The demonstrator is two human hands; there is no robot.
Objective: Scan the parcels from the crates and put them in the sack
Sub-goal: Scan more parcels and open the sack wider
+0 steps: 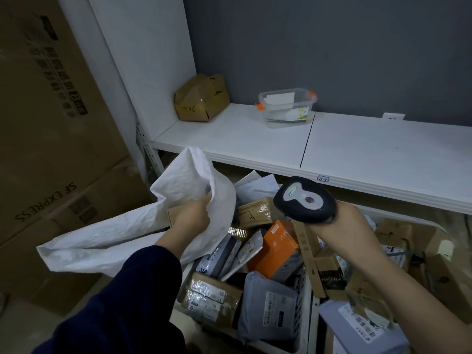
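My left hand (190,217) grips the rim of a white woven sack (122,233) that droops to the left over the floor. A brown box corner shows just behind that hand, at the sack's mouth. My right hand (339,226) holds a black and grey barcode scanner (304,199) by its handle, head pointing away from me. Below both hands a white crate (305,297) is full of parcels: an orange box (278,249), a grey mailer bag (268,305), a taped brown box (212,300) and several others. A second crate to the right holds cardboard parcels (398,241).
A white shelf (357,149) runs behind the crates, carrying a crumpled brown box (201,99) and a clear plastic container (287,106). Large stacked cardboard cartons (51,149) stand on the left. A grey wall backs the shelf.
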